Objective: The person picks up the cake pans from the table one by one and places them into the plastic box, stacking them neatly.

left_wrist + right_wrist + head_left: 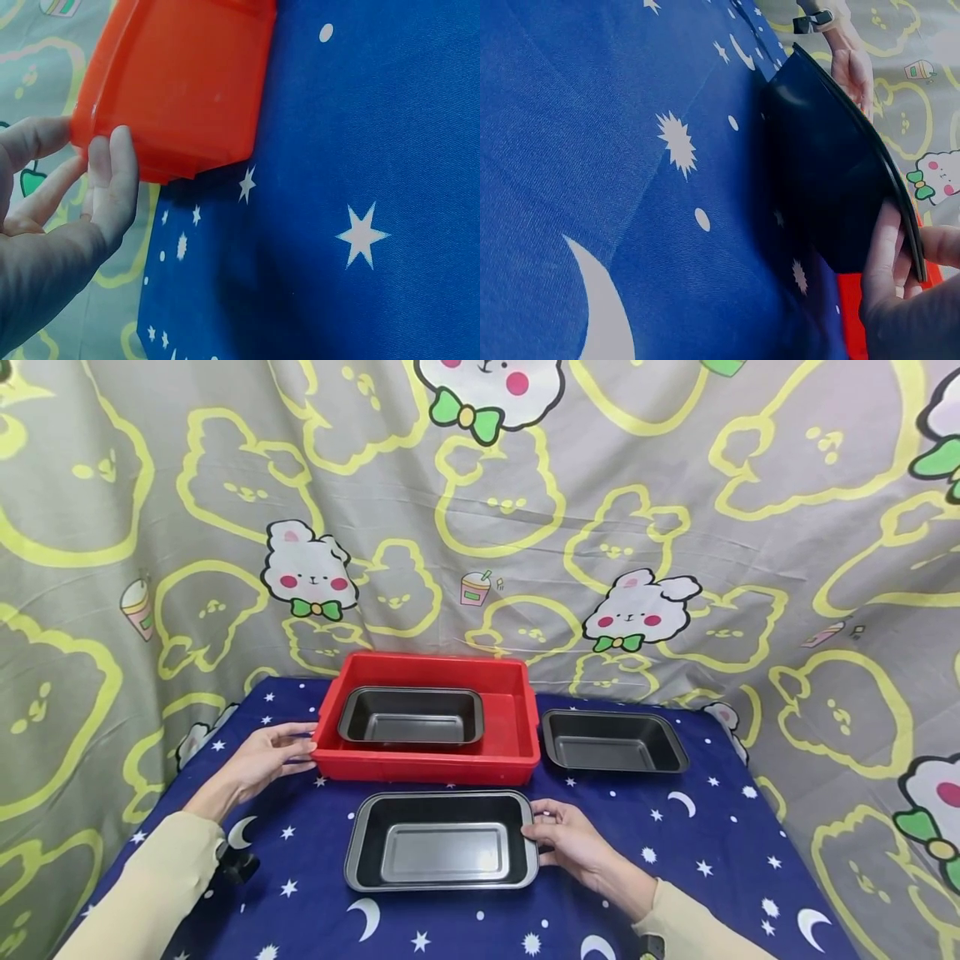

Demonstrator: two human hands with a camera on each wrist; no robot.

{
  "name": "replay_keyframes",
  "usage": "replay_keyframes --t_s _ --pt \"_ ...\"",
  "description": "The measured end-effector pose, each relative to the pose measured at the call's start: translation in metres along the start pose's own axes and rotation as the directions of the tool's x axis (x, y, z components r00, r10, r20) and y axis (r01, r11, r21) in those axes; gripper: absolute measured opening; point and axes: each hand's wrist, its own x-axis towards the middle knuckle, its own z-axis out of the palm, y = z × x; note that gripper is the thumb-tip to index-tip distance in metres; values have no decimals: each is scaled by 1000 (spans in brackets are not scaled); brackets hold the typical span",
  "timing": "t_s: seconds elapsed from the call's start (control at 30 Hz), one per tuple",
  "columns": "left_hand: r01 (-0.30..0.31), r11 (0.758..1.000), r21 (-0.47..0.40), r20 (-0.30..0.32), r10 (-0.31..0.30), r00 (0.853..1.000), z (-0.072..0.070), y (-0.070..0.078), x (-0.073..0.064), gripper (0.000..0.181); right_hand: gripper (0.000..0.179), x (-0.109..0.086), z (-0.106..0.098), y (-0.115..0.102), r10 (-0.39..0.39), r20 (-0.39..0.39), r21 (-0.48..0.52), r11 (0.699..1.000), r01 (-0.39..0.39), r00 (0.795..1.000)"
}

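My right hand [573, 843] pinches the right end of a dark loaf pan [446, 852], thumb on the rim and fingers beneath it. The pan is in front of the red bin [442, 768], its inside facing the head camera. From the right wrist view, the outer side of this loaf pan [825, 165] shows over the cloth. At the bin's left end, my left hand [262, 760] holds the rim. Close up in the left wrist view, its fingertips lie against the red bin [187, 82]. A second loaf pan [411, 727] sits inside the bin, towards its left.
A third loaf pan [615, 743] stands on the table just right of the bin. The table wears a dark blue cloth [712, 893] with white stars and moons. Behind it hangs a grey curtain [517, 552] with cartoon animals.
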Motion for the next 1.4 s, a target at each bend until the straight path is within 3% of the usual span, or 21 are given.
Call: replay_keyframes --t_s 0.4,1.4 --pt "10 1000 1 3 -10 1000 0 -2 1 67 56 -9 -11 -7 -25 -31 -55 998 23 999" --pt "4 1000 -3 -5 -4 1000 -1 -1 2 69 40 -33 -32 -17 -98 -40 -88 992 94 994"
